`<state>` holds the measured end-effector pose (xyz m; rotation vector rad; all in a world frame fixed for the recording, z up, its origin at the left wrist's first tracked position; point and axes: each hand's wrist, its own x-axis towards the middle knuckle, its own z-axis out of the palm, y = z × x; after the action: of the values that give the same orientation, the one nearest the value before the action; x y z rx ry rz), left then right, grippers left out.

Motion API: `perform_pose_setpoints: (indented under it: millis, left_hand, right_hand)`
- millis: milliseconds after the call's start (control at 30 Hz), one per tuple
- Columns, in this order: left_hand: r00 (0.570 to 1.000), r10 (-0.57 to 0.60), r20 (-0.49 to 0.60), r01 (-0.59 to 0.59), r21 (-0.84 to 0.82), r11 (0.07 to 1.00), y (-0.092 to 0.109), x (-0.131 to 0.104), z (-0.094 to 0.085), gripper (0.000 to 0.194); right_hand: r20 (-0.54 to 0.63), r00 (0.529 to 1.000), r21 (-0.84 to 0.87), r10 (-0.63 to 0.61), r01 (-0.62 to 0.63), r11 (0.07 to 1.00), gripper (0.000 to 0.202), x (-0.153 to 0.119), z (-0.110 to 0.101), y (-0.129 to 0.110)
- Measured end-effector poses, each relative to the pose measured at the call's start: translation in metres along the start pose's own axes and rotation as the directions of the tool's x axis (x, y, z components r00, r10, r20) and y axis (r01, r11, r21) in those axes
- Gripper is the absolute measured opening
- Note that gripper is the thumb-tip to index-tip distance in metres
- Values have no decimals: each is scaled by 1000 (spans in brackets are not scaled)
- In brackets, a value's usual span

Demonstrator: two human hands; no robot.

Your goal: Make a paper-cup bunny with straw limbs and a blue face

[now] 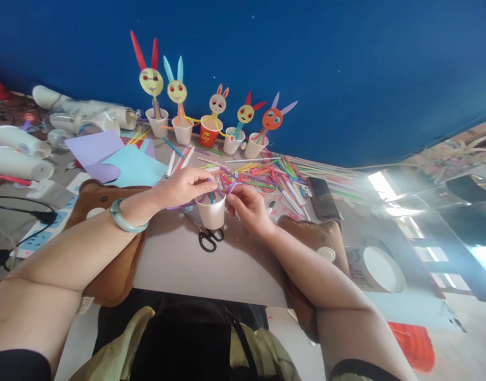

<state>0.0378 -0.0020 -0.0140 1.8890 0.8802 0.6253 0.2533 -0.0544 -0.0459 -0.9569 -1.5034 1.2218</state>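
A white paper cup [211,214] stands upright in front of me with thin blue and purple strips sticking out of it. My left hand [189,185] reaches over the cup's left side, its fingers closed together among the strips; what they hold is hidden. At the right rim, my right hand [248,209] pinches a bent purple strip [231,185] between thumb and fingers. Black-handled scissors [208,239] lie on the table just below the cup, their blades partly behind it.
Several cups with rabbit-faced figures, one a red cup [210,133], line the blue wall. Coloured strips and white markers [292,193] are heaped behind my hands. A phone [323,197] lies right, purple paper [95,151] left. Brown cushions [108,275] sit under my forearms.
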Motion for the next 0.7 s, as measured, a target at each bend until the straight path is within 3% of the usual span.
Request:
perform_pose_setpoints:
  millis: [367, 567, 700]
  left_hand:
    - [998, -18, -55, 9, -150, 989, 3, 2, -6, 39]
    - [999, -37, -37, 28, -225, 974, 5, 1, -5, 37]
    - [996, -88, 4, 84, -341, 936, 8, 0, -7, 37]
  right_hand:
    - [94, 989, 76, 117, -124, 989, 70, 1, -5, 7]
    - [163, 972, 26, 167, -173, 985, 56, 1, -4, 2]
    - [155, 966, 130, 208, -229, 965, 55, 2, -5, 1]
